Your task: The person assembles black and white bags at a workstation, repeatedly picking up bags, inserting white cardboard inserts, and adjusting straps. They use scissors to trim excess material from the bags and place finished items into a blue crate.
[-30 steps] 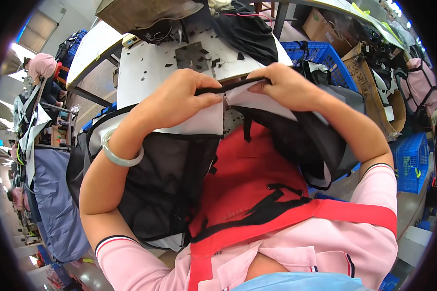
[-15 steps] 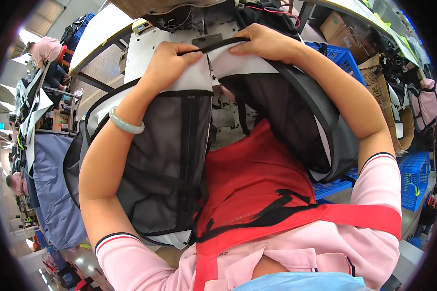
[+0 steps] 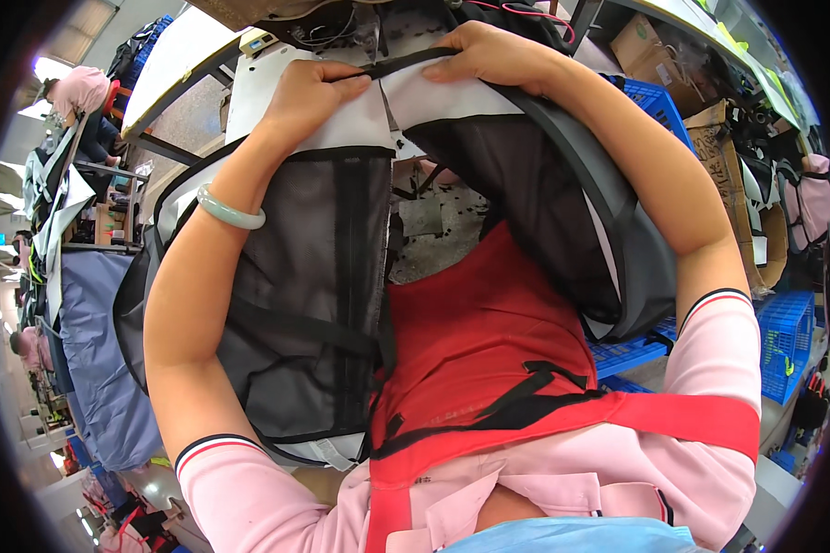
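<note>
Head: hands (image 3: 306, 100) (image 3: 503, 57) pinch edging (image 3: 406, 63); carton (image 3: 713, 166) bears writing.

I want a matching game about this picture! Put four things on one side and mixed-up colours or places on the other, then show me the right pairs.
Things:
1. Bracelet
2. Apron
3. Black edging strip
4. Large cloth at the far left

Colours or places:
A. Pinched by the left hand and the right hand
B. Pale green, around an arm
C. Blue-grey
D. Red, on the person's front

Right pairs:
1-B
2-D
3-A
4-C
</note>
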Demonstrator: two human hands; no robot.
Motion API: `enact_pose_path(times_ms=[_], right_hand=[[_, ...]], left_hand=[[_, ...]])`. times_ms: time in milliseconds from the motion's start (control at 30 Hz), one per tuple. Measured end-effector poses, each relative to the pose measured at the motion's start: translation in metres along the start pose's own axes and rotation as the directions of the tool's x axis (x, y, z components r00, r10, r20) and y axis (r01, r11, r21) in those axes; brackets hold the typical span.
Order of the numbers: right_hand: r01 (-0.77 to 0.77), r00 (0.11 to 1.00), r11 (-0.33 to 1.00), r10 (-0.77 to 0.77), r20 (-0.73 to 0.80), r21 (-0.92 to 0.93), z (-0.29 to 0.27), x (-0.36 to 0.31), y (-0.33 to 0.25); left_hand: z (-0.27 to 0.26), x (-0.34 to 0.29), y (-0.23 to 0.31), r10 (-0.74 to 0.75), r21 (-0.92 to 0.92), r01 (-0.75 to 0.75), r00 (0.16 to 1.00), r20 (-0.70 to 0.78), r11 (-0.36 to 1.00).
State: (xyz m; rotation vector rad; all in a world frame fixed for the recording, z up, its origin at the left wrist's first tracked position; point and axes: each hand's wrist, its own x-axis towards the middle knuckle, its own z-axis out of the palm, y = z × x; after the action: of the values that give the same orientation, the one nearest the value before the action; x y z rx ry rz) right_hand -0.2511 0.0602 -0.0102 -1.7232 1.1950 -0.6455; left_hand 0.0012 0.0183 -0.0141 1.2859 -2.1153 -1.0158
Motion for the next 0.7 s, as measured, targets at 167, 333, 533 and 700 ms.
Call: enact_pose_path(times_ms=[167, 333, 533, 700], right_hand=[[-0.013, 1.0, 0.999, 0.013, -0.002, -0.039, -0.008, 0.008, -0.003], [0.0, 1.0, 0.998, -0.001, -0.013, -0.058, -0.018, 0.028, 0.008], [-0.122, 0.982, 0.991, 0.112, -0.153, -0.059, -0.04, 0.003, -0.005], [-0.051, 0.977, 0.908, -0.042, -0.211, -0.416, -0.042, -0.08, -0.022]], left_hand=[[-0.005, 0.005, 0.003, 0.036, 0.02, -0.036, 0.999, -0.008, 0.999], [-0.007, 0.018, -0.004, 0.031, -0.046, -0.03, 0.999, 0.024, 0.998], [-0.039, 0.008, -0.024, 0.109, 0.056, -0.105, 0.992, -0.062, 0.993], [-0.047, -0.033, -0.022, 0.047, 0.115, -0.033, 0.991, -0.122, 0.993]])
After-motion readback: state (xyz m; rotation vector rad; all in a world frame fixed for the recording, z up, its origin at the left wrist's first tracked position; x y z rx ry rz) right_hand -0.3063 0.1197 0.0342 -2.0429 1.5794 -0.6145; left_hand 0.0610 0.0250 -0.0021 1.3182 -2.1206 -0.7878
